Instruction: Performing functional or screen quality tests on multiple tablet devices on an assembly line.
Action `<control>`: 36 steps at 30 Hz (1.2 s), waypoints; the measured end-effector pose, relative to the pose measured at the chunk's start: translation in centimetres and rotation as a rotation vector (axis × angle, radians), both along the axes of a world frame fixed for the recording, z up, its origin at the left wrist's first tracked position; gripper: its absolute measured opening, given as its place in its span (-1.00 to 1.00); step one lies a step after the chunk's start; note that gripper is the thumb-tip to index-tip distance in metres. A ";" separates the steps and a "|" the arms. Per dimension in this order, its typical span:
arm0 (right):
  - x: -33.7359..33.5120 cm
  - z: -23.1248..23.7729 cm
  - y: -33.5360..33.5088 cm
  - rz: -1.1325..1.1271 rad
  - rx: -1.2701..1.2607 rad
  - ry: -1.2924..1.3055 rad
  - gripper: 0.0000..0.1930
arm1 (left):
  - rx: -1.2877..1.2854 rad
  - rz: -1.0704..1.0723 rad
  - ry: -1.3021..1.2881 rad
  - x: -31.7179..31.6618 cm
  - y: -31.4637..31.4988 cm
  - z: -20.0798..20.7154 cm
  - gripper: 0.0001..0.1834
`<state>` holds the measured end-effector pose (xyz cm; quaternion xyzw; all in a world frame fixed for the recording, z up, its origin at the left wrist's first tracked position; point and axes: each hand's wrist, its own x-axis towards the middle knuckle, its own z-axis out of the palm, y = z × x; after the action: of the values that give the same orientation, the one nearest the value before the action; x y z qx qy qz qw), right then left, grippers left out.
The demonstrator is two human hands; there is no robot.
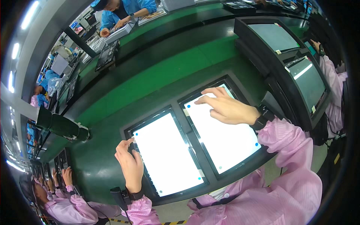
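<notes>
Two lit white screens lie side by side in a black two-bay tray [198,145], each showing a few coloured dots near its corners. At the outer edge of the left screen [167,157] is my left hand [129,165], its fingers loosely bent and its thumb apart, with nothing seen in it. My right hand [230,108] reaches over the upper part of the right screen [228,142]. Its forefinger stretches toward a blue dot near the upper left corner, and whether the tip touches the glass cannot be made out. Both wrists wear black bands.
Another black tray [262,63] with two dark screens stands at the right. A dark cylindrical object [62,127] sits on the green bench [101,161] at the left. Beyond runs a green-and-black line [157,75] carrying device parts [107,55]. Co-workers sit opposite and on both sides.
</notes>
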<state>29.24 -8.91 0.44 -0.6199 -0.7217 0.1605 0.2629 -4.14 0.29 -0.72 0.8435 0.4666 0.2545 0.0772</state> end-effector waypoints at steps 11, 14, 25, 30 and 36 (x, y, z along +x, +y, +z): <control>-1.0 -0.5 2.8 0.100 -0.076 -0.194 -0.55 | 0.022 -0.055 0.048 0.4 1.3 -0.8 -0.51; -1.1 -0.6 2.7 0.099 -0.046 -0.202 -0.55 | 0.025 -0.062 0.040 0.8 1.7 -0.8 -0.53; -0.4 -1.6 0.2 0.088 0.101 -0.258 -0.71 | -0.002 -0.140 0.165 1.1 -0.9 -0.5 -0.54; 0.1 0.1 -4.5 0.063 -0.022 -0.248 -0.61 | -0.081 -0.212 0.220 1.9 -5.9 0.7 -0.55; 0.6 0.2 -10.1 -0.005 -0.039 -0.230 -0.59 | -0.133 -0.303 0.286 2.8 -12.2 1.2 -0.55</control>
<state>29.85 -19.00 0.65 -0.6412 -0.7422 0.1017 0.1666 -1.38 -11.89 0.49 0.9246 0.3565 0.0864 0.1030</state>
